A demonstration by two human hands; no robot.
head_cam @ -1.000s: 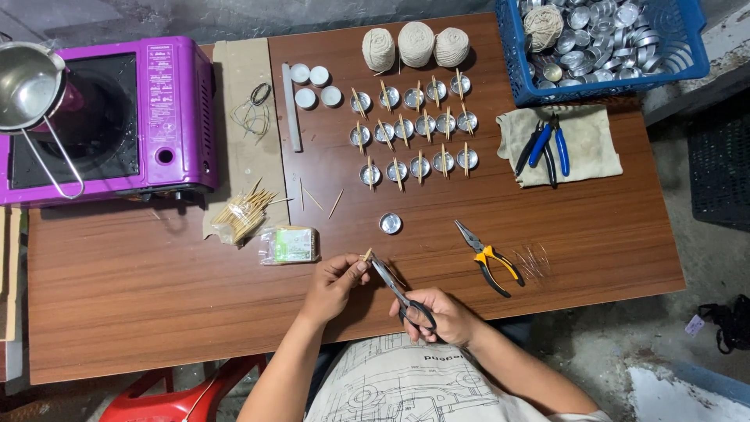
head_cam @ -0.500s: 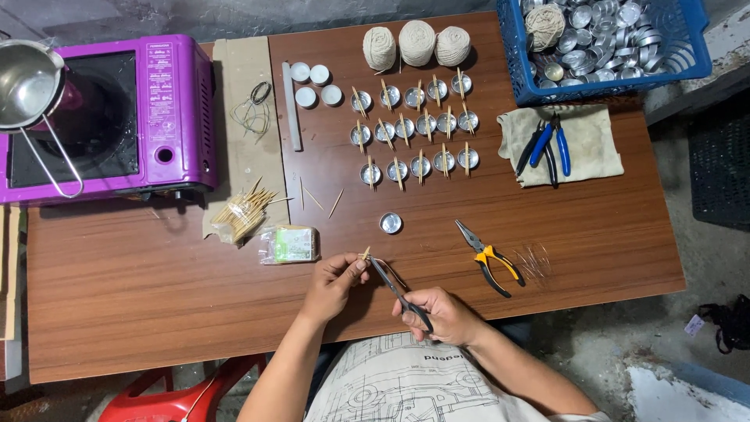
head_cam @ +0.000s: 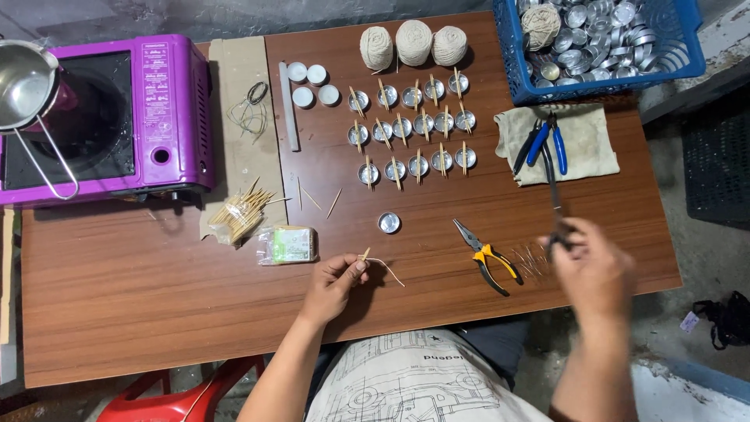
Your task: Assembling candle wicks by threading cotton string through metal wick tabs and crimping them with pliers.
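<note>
Since the earlier frame, the right hand (head_cam: pixel 595 270) has swung away from the left and out to the right side of the table (head_cam: pixel 156 297), carrying the dark-handled scissors (head_cam: pixel 553 187) with it; I note it is blurred with motion, its fingers closed on the handles, the blades pointing up toward the beige cloth (head_cam: pixel 582 144). The left hand (head_cam: pixel 336 283) sits near the front edge of the table, fingertips pinched on a short wooden stick with a length of pale wick (head_cam: pixel 384 268) trailing to the right across the wood. Just beyond it lies a single empty metal cup (head_cam: pixel 389 223), apart from the rows of metal cups with sticks laid across them (head_cam: pixel 412 133). Yellow-handled pliers (head_cam: pixel 486 254) lie between the two hands, not touched by either. Blue-handled pliers (head_cam: pixel 547 141) rest on the cloth. A bundle of wooden sticks (head_cam: pixel 238 215) and a small clear packet (head_cam: pixel 287 244) lie left of the left hand. Three balls of twine (head_cam: pixel 412 43), a blue crate of cups (head_cam: pixel 601 39) and a purple stove (head_cam: pixel 148 117) stand along the far side.
</note>
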